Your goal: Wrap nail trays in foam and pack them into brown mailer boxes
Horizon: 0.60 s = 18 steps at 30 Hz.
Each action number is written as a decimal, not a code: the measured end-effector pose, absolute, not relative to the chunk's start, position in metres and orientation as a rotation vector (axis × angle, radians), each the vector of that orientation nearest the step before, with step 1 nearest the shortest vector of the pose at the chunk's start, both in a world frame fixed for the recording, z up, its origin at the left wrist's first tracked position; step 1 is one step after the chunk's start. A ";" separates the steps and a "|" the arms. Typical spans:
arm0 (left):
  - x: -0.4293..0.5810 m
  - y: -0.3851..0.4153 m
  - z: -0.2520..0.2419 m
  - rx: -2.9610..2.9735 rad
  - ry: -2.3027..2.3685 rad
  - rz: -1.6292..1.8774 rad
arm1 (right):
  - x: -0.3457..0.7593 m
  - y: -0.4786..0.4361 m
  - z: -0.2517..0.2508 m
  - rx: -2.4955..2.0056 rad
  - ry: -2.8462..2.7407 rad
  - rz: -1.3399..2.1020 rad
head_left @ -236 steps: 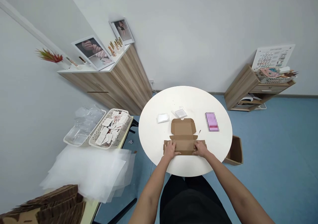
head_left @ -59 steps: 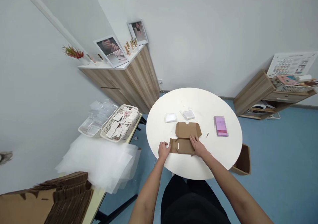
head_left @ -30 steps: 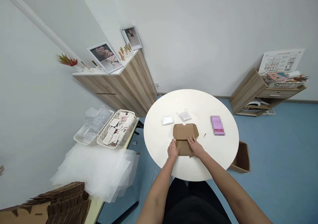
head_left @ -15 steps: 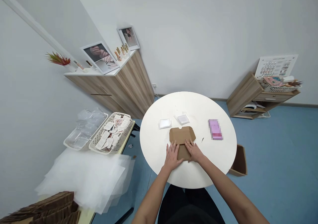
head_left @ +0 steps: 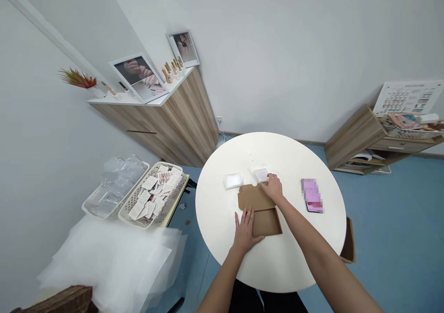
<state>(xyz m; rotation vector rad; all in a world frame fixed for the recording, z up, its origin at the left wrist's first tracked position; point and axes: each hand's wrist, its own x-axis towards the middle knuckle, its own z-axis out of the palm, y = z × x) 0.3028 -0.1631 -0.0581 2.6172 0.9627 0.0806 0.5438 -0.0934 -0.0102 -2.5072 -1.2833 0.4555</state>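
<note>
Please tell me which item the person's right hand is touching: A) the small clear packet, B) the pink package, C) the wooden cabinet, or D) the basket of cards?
A: the right hand has its fingertips on the small clear packet, just beyond the cardboard box lid.

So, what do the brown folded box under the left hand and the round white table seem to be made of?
The brown folded box looks like matte, unprinted cardboard; its crisp fold lines and flaps suggest this, though no corrugation shows at this distance. The round white table top has a smooth, even surface with a soft sheen, perhaps laminate or painted board; the look leaves this open.
</note>
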 end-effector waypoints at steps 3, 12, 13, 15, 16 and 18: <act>0.302 -0.162 -0.058 2.623 0.965 0.069 | 0.547 -0.069 -0.027 -2.587 -1.112 0.537; 0.303 -0.162 -0.059 2.638 0.975 0.038 | 0.544 -0.040 -0.069 -2.574 -1.128 0.443; 0.304 -0.162 -0.059 2.640 0.976 0.036 | 0.543 -0.039 -0.069 -2.551 -1.160 0.424; 0.304 -0.162 -0.060 2.642 0.979 0.033 | 0.543 -0.038 -0.066 -2.480 -1.248 0.382; 0.305 -0.162 -0.060 2.642 0.985 0.032 | 0.543 -0.038 -0.063 -2.436 -1.286 0.359; 0.306 -0.161 -0.061 2.639 1.001 0.031 | 0.542 -0.040 -0.055 -2.340 -1.323 0.315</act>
